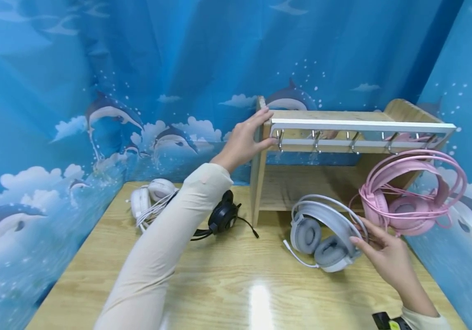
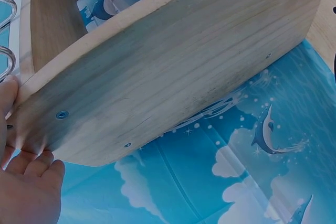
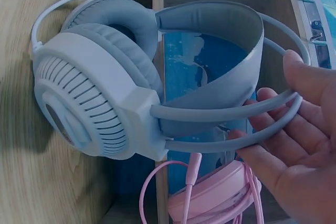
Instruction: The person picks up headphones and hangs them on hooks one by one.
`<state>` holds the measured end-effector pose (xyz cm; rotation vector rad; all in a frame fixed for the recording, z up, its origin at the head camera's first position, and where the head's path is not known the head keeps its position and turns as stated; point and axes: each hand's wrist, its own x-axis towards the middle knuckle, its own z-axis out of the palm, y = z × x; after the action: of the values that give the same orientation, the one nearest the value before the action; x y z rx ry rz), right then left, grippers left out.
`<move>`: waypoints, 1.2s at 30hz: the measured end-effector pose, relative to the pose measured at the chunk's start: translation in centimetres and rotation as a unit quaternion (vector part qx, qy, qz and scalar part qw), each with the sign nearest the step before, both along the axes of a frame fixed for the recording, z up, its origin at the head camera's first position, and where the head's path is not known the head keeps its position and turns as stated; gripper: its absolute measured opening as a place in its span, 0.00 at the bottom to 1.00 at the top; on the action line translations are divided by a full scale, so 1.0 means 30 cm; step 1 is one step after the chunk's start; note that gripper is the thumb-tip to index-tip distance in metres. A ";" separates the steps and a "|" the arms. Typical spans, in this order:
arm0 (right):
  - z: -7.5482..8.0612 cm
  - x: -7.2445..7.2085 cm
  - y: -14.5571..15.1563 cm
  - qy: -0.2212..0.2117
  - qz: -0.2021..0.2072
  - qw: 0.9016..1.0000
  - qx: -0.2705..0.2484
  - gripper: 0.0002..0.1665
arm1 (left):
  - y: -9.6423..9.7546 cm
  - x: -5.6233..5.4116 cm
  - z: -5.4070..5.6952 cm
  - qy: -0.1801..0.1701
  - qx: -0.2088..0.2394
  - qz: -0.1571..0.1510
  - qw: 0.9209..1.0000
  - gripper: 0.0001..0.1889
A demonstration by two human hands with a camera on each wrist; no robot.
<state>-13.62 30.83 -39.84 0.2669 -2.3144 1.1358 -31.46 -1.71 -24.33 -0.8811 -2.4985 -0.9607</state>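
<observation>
Apparently steadying the wooden rack, the left hand pinches its left corner; the right hand grips the pale headset, which likely needs raising toward the hooks.

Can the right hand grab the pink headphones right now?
Probably not just yet. The pink headphones look close by, with nothing plainly blocking them, but the right hand is holding the grey-white headphones, so it would likely have to let go first.
</observation>
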 end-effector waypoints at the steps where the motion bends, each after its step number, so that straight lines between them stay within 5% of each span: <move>1: 0.004 0.001 0.000 -0.008 -0.004 1.000 0.001 0.30 | 0.000 0.000 0.001 -0.001 0.000 0.000 1.000 0.38; 6: 0.017 0.000 0.004 -0.029 -0.007 1.000 -0.005 0.28 | -0.002 0.004 0.005 0.000 -0.003 0.000 1.000 0.37; 18: 0.030 -0.026 0.032 0.008 0.029 0.999 -0.020 0.25 | -0.003 0.011 -0.002 -0.001 -0.005 0.003 1.000 0.38; 27: 0.058 -0.031 0.055 -0.027 0.051 0.998 -0.022 0.23 | -0.006 0.011 0.001 0.007 -0.002 0.003 1.000 0.37; 36: 0.138 -0.018 0.116 -0.111 0.053 0.992 -0.009 0.21 | -0.002 0.009 -0.001 0.012 0.004 -0.002 1.000 0.37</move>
<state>-14.16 34.32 -35.70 0.2707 -2.5071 1.2964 -31.20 -1.79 -24.35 -0.8894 -2.4724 -0.9558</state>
